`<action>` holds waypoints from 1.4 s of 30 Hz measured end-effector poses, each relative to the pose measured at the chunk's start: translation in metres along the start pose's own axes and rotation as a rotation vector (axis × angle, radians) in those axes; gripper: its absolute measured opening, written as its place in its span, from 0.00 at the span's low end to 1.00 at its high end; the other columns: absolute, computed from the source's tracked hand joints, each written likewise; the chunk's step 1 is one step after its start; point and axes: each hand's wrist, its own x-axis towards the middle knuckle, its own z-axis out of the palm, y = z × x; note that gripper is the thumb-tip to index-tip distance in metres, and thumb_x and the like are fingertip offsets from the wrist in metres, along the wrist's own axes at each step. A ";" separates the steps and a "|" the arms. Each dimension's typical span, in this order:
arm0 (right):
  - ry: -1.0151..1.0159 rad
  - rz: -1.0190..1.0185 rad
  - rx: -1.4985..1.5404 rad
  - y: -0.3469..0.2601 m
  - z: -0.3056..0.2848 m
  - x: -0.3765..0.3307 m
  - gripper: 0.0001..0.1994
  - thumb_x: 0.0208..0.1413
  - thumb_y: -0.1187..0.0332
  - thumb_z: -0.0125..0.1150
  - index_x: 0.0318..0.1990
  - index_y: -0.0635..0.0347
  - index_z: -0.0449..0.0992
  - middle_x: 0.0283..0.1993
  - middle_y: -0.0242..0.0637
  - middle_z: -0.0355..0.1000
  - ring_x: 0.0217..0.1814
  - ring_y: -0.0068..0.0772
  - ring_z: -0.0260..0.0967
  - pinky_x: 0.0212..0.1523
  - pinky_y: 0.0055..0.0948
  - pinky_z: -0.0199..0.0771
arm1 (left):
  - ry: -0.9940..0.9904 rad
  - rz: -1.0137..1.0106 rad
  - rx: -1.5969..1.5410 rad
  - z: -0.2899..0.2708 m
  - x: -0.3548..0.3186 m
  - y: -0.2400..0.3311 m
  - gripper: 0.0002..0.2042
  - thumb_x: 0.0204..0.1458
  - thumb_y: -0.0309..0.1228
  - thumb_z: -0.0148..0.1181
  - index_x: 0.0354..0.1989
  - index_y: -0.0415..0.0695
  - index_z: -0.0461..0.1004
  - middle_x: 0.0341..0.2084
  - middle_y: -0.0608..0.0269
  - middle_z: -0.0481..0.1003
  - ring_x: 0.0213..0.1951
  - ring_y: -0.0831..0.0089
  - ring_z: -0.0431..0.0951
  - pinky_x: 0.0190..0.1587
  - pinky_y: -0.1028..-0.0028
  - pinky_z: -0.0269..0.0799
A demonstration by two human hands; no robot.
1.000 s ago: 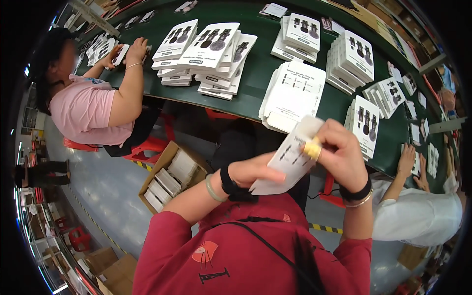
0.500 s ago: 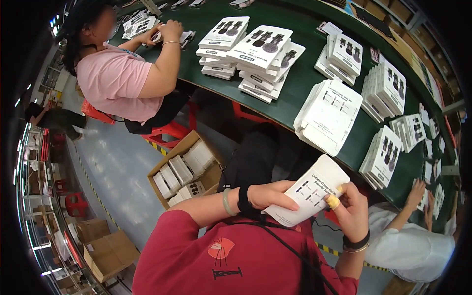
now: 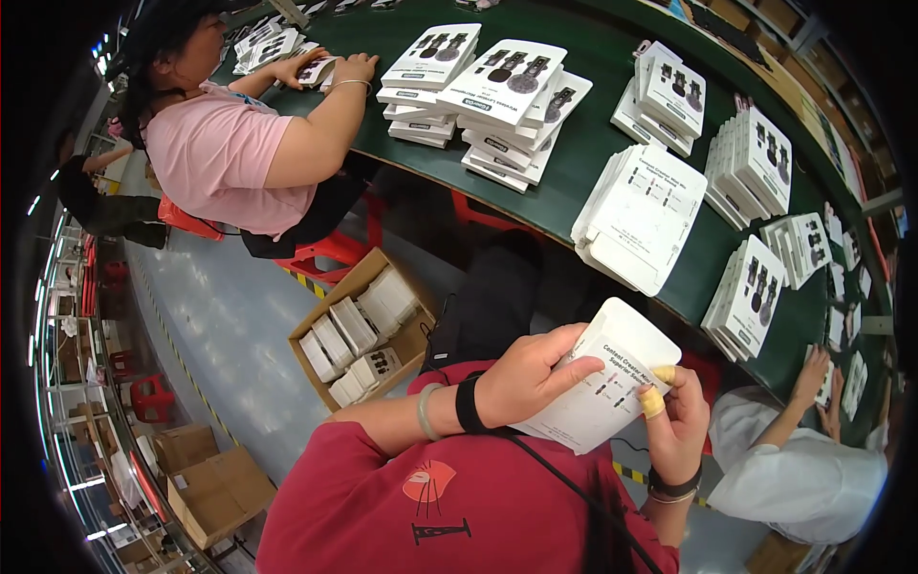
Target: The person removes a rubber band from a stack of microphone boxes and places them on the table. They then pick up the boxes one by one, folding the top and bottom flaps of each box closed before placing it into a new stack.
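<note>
Your green desk (image 3: 598, 48) crosses the upper view, its near edge slanting down to your right, with bare green strips between the things on it. A co-worker in pink (image 3: 225, 153) sits along it on your left and another in white (image 3: 803, 469) works on your right, so elbow room looks tighter to the right. Down on the floor (image 3: 206, 335) to your left, an open cardboard box (image 3: 413, 342) holds rows of white packs (image 3: 354, 325). Stacks of packs pictured with microphones (image 3: 507, 81) stand on the desk; they look thick and made up, so probably further along than your piece. A pile of matching white cards (image 3: 650, 215) sits at the desk's near edge, touching no neighbouring stack that you can see; I judge those pieces are yet to be handled. Your printed white card (image 3: 598, 392) is tilted in front of your chest, short of the desk edge, its rounded top end free; it seems not yet worked into shape. Both hands grasp it: your left hand (image 3: 535, 378) grips the left side, thumb across the face, and your right hand (image 3: 679, 421) pinches the right edge with yellow-wrapped fingers (image 3: 653, 402).
</note>
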 end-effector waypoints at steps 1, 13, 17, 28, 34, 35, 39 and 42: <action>0.042 -0.001 0.056 0.000 0.004 -0.001 0.12 0.62 0.76 0.60 0.51 0.68 0.71 0.41 0.34 0.74 0.40 0.18 0.70 0.40 0.20 0.71 | -0.001 0.000 0.001 0.002 0.000 0.001 0.23 0.63 0.32 0.58 0.64 0.38 0.64 0.40 0.50 0.80 0.39 0.73 0.82 0.42 0.73 0.76; -0.098 0.256 0.959 0.026 -0.013 0.010 0.23 0.67 0.67 0.53 0.65 0.72 0.64 0.59 0.45 0.72 0.56 0.34 0.73 0.58 0.32 0.72 | -0.033 0.013 -0.041 -0.002 0.001 0.012 0.23 0.64 0.30 0.56 0.66 0.43 0.61 0.32 0.55 0.79 0.34 0.73 0.81 0.38 0.75 0.74; -0.138 0.314 0.929 0.021 -0.015 0.017 0.21 0.65 0.73 0.55 0.63 0.72 0.67 0.56 0.44 0.74 0.52 0.30 0.74 0.52 0.27 0.74 | -0.081 0.045 -0.044 -0.002 0.000 0.005 0.20 0.64 0.30 0.55 0.64 0.45 0.64 0.34 0.55 0.79 0.34 0.71 0.82 0.37 0.75 0.74; -0.096 -0.284 -0.124 0.003 -0.023 0.021 0.14 0.56 0.78 0.56 0.49 0.69 0.81 0.32 0.36 0.78 0.26 0.24 0.68 0.29 0.23 0.66 | 0.054 0.059 -0.089 0.007 -0.005 -0.004 0.20 0.62 0.27 0.59 0.61 0.41 0.64 0.30 0.61 0.79 0.30 0.81 0.78 0.35 0.79 0.72; -0.222 -0.394 -0.095 -0.010 -0.024 0.030 0.13 0.54 0.77 0.60 0.47 0.68 0.81 0.34 0.43 0.80 0.30 0.25 0.74 0.33 0.22 0.71 | 0.048 -0.077 -0.163 0.005 -0.006 0.001 0.22 0.62 0.26 0.60 0.62 0.39 0.62 0.29 0.61 0.80 0.31 0.81 0.79 0.37 0.80 0.73; -0.237 -0.400 -0.017 -0.010 -0.024 0.030 0.13 0.53 0.77 0.61 0.46 0.68 0.81 0.35 0.44 0.80 0.31 0.26 0.76 0.34 0.21 0.72 | 0.030 -0.091 -0.175 0.006 -0.005 0.001 0.23 0.61 0.26 0.60 0.63 0.39 0.62 0.29 0.62 0.80 0.31 0.81 0.79 0.37 0.80 0.73; -0.240 -0.252 -0.037 -0.008 -0.018 0.026 0.12 0.57 0.73 0.63 0.48 0.65 0.81 0.37 0.48 0.79 0.31 0.37 0.78 0.33 0.29 0.75 | -0.073 -0.102 -0.062 -0.001 0.000 0.002 0.23 0.61 0.25 0.60 0.63 0.39 0.62 0.29 0.63 0.80 0.31 0.81 0.79 0.36 0.80 0.72; -0.176 -0.163 -0.172 -0.016 -0.011 0.023 0.13 0.58 0.73 0.62 0.49 0.65 0.80 0.38 0.46 0.80 0.35 0.31 0.78 0.36 0.25 0.74 | -0.142 -0.061 0.018 -0.006 0.010 0.002 0.22 0.60 0.25 0.60 0.62 0.39 0.64 0.28 0.65 0.79 0.30 0.83 0.77 0.35 0.81 0.71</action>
